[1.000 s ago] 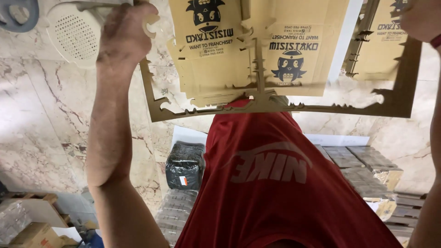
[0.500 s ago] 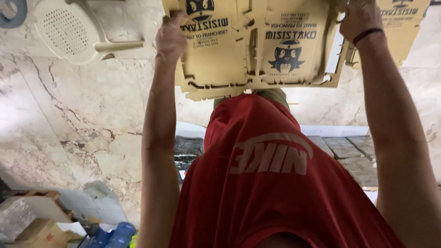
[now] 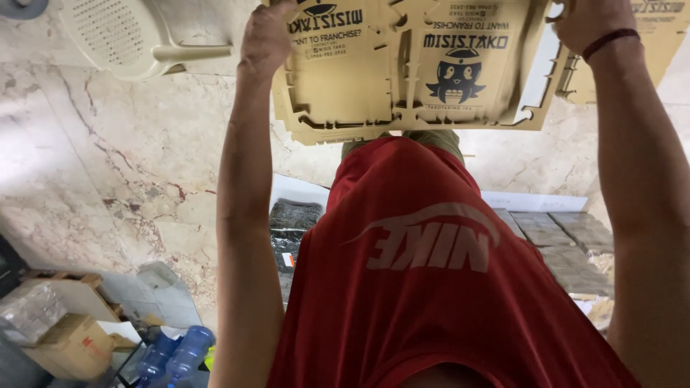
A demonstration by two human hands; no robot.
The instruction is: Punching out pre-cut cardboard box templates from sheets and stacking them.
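Low at the left edge, an open brown cardboard box [image 3: 72, 345] sits beside a clear plastic bag [image 3: 29, 312], its contents too dim to tell; two blue water bottles [image 3: 176, 353] lie near it on the marble floor [image 3: 108, 165]. The flat die-cut cardboard sheet [image 3: 402, 65] is held out in front, above the red shirt [image 3: 431, 287]. The left hand [image 3: 267, 36] pinches its left edge, and the right hand [image 3: 586, 21] clamps its right edge, fingers probably curled behind it.
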